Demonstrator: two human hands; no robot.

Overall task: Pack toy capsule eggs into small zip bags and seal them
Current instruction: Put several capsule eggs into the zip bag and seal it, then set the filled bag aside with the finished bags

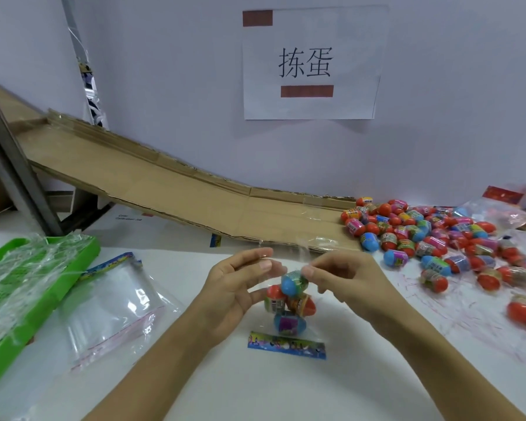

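Both hands are pinching the top of a small zip bag (289, 299) hanging between them, left hand (240, 287) and right hand (343, 278) clamped on its mouth, four capsule eggs (293, 282) sitting just below the fingertips; sealing looks underway, calling next for pressing along the strip.

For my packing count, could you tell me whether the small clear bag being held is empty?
Not empty: the small clear bag holds four capsule eggs.

tray (82, 253) left, egg pile (438, 238) right, ramp (195, 192) behind.
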